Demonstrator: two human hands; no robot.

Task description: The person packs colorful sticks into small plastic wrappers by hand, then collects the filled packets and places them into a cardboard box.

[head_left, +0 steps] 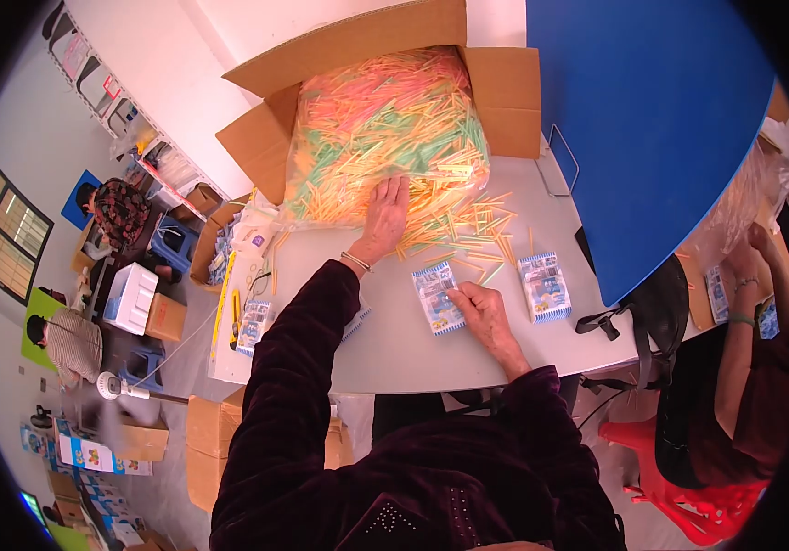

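Observation:
My left hand (385,213) reaches to the front edge of a clear plastic bag full of pink, green and yellow sticks (385,129), which lies in an open cardboard box (505,101). Its fingers lie stretched on the sticks and the bag. Loose sticks (468,225) spill onto the white table (394,363). My right hand (486,317) pinches the right side of a blue and white printed packet (438,296). A similar packet (544,286) lies to the right. Another packet is partly hidden under my left forearm.
A yellow cutter (236,317), scissors (259,280) and a packet (253,326) lie at the table's left end. A blue panel (642,119) stands at the right. Beyond it a co-worker's arms (739,340) show. Two people are at the far left.

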